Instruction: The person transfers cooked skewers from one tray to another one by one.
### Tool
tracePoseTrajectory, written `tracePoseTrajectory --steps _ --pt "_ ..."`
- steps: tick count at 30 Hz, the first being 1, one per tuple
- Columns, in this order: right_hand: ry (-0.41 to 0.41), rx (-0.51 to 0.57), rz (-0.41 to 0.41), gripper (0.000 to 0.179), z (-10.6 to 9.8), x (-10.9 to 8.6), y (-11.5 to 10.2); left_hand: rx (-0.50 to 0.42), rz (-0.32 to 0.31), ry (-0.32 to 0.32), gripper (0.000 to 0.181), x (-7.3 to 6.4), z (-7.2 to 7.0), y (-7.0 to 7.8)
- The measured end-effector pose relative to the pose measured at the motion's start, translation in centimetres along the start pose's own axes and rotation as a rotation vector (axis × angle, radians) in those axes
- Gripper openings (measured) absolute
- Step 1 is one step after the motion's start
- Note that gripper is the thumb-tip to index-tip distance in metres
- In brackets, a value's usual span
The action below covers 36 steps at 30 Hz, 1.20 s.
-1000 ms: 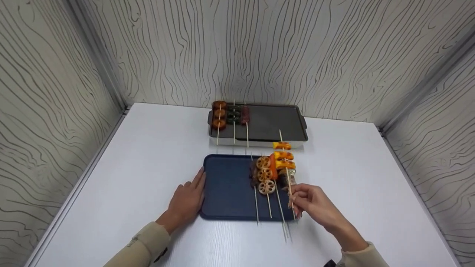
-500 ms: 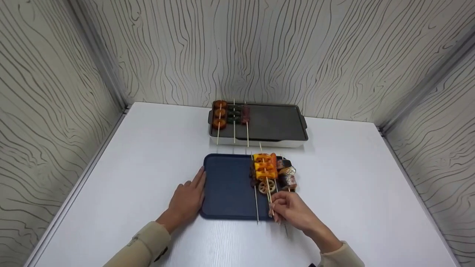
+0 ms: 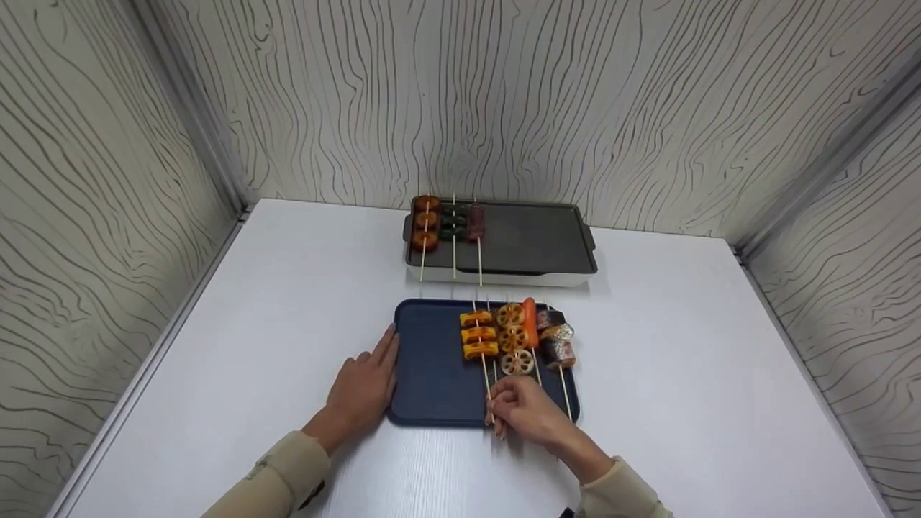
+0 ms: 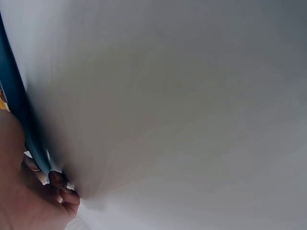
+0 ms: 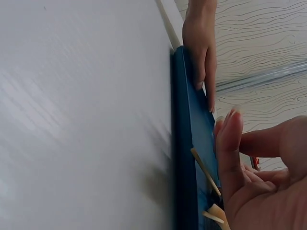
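Observation:
My right hand (image 3: 529,410) pinches the lower stick of a skewer of yellow, brown-marked pieces (image 3: 479,334) over the blue tray (image 3: 432,381). Whether those pieces touch the tray, I cannot tell. They partly cover a dark skewer. Just to their right lie a lotus root skewer (image 3: 513,338), a long orange-red one (image 3: 530,322) and a skewer of dark, silvery chunks (image 3: 557,345). With its fingers extended, my left hand (image 3: 362,388) rests at the tray's left edge. The right wrist view shows stick ends (image 5: 206,170) beside the right hand's fingers.
Behind the tray stands a dark grill plate (image 3: 540,237) on a pale base. At its left end lie skewers of orange-brown rounds (image 3: 426,221), dark green pieces (image 3: 454,221) and a dark red piece (image 3: 475,221). Patterned walls enclose the white table (image 3: 302,288).
The right hand has carried the yellow skewer leftward across the other skewers, from the tray's right side to left of the lotus root skewer. The left hand has stayed put.

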State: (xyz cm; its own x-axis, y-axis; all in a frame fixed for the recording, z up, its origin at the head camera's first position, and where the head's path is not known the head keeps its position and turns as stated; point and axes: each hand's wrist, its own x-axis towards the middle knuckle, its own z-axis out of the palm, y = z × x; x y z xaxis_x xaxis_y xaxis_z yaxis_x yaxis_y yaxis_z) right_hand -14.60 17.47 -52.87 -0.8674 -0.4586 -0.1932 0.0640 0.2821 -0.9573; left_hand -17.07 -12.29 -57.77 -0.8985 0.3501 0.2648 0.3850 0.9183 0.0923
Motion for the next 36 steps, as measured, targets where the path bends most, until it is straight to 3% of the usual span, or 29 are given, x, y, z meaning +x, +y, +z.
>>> tracePoseTrajectory --steps 11,20,26,36 --pt "0.068 -0.014 0.02 0.014 1.1 1.0 0.3 -0.036 -0.014 -0.042 0.053 -0.1 0.1 -0.1" --pt "0.046 -0.19 0.039 0.023 0.4 0.4 -1.1 -0.029 0.004 -0.007 0.053 -0.2 0.2 -0.1" --pt "0.056 -0.324 -0.019 0.025 -1.2 -0.5 -3.1 -0.016 0.017 0.019 0.053 -0.2 0.2 -0.2" --pt "0.222 -0.515 -0.061 0.028 -6.4 -2.3 -5.6 -0.029 0.005 -0.023 0.053 0.0 0.1 -0.2"
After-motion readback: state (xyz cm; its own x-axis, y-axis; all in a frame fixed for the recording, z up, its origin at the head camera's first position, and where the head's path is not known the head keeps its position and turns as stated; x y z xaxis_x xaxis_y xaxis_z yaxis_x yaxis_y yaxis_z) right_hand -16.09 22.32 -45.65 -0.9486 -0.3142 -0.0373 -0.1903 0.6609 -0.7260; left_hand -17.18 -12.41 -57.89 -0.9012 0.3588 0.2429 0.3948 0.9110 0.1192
